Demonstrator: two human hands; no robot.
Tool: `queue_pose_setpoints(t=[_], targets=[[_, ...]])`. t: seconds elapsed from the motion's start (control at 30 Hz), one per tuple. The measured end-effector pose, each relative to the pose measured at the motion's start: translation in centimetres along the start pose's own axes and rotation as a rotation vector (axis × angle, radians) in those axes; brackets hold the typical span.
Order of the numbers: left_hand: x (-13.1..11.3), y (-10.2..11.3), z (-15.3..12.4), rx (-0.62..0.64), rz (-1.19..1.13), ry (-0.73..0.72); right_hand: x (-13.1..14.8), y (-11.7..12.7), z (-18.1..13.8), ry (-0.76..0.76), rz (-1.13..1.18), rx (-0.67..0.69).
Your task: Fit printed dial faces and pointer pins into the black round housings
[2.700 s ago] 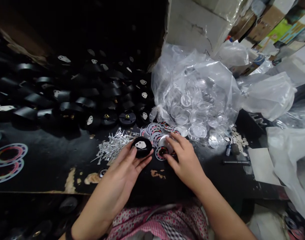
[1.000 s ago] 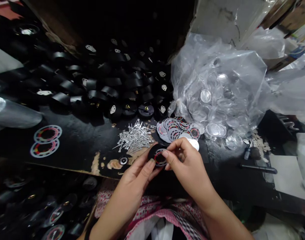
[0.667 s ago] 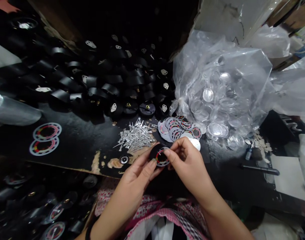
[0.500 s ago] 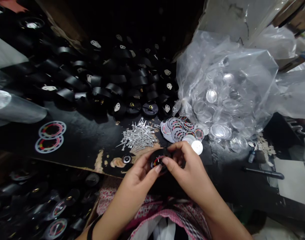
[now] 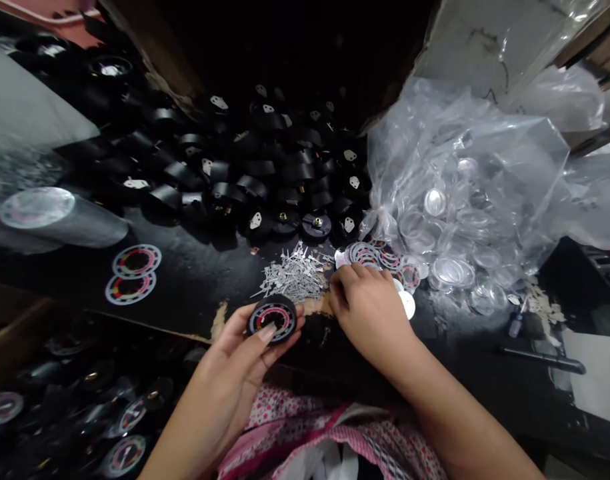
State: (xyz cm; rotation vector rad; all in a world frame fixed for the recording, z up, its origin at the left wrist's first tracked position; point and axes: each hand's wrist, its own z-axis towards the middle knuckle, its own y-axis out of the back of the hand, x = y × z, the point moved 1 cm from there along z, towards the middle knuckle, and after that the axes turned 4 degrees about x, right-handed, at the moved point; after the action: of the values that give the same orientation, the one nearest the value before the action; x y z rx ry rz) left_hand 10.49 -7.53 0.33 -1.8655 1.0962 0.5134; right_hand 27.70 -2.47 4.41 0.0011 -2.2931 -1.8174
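Observation:
In my left hand (image 5: 237,353) I hold a black round gauge (image 5: 279,312), its printed red, white and yellow dial facing up. My thumb presses on the dial while the fingers wrap the rim. My right hand (image 5: 372,310) is at the near edge of a pile of printed dial discs (image 5: 363,253), its fingers curled downward. Whatever those fingertips pinch, if anything, is hidden behind the hand. Between the hands and a little farther back lies a heap of small grey pointers (image 5: 295,273). A white disc (image 5: 407,305) shows beside my right hand.
Black gauge housings (image 5: 257,170) are heaped at the back. A plastic bag of clear round covers (image 5: 449,270) stands at right, near a screwdriver (image 5: 515,325) and a black rod (image 5: 542,360). Two dial discs (image 5: 131,287) lie left. More gauges (image 5: 125,457) sit below the table edge.
Both hands were together on the gauge. My left hand has carried it left, while my right hand has let go and moved to the dial discs. The view has shifted slightly.

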Motion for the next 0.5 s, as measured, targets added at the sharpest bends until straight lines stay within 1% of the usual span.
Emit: queue_pose_setpoints(t=[0.1,0.2,0.37,0.5], targets=[[-0.1,-1.1,0.4,0.049,-0.046,0.02,0.2,0.0,0.6,0.04,-0.035,0.011],[0.0,-1.8,0.8,0.072,-0.067,0.002,0.3,-0.1,1.1,0.055,-0.049,0.032],[0.3,-2.0,0.9,0.052,-0.116,-0.079,0.1,-0.4,1.0,0.004,0.011,0.041],[0.4,-2.1,1.2,0.051,-0.142,-0.061,0.2,-0.5,1.3,0.002,-0.008,0.026]])
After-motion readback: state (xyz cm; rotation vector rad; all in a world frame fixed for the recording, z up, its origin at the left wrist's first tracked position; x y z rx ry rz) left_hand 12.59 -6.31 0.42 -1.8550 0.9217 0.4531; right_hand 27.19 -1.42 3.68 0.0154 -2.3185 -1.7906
